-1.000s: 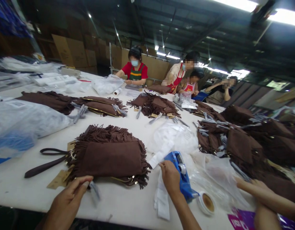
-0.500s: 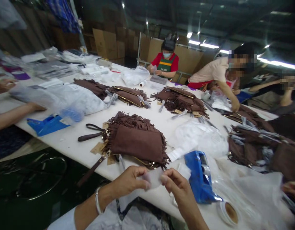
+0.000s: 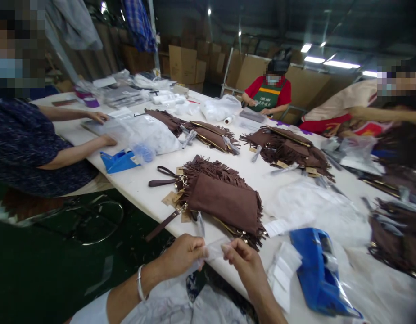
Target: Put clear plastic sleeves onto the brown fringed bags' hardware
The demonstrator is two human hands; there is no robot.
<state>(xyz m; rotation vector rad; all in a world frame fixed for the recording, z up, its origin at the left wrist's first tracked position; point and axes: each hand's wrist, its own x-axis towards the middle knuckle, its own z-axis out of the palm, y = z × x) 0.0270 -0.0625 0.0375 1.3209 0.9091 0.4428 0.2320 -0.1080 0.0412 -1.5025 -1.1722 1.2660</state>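
My left hand, with a silver bangle at the wrist, pinches one end of a small translucent plastic piece. The other end is pinched by my right hand. Whether it is a little bag or a sheet I cannot tell. Just beyond my hands, brown fringed bags lie in a pile on the table, with wrist straps and cardboard tags hanging out on the left. White paper slips lie right of my right hand, beside a blue tape dispenser.
More fringed bags lie across the white table. Clear plastic bags spread at the right. Another blue tape dispenser stands near a co-worker's arms at left. Other people work at the far side.
The view has swung left, so the table's contents sit further right and the left co-worker shows more fully. Both my hands keep hold of the plastic piece, which now looks narrower.
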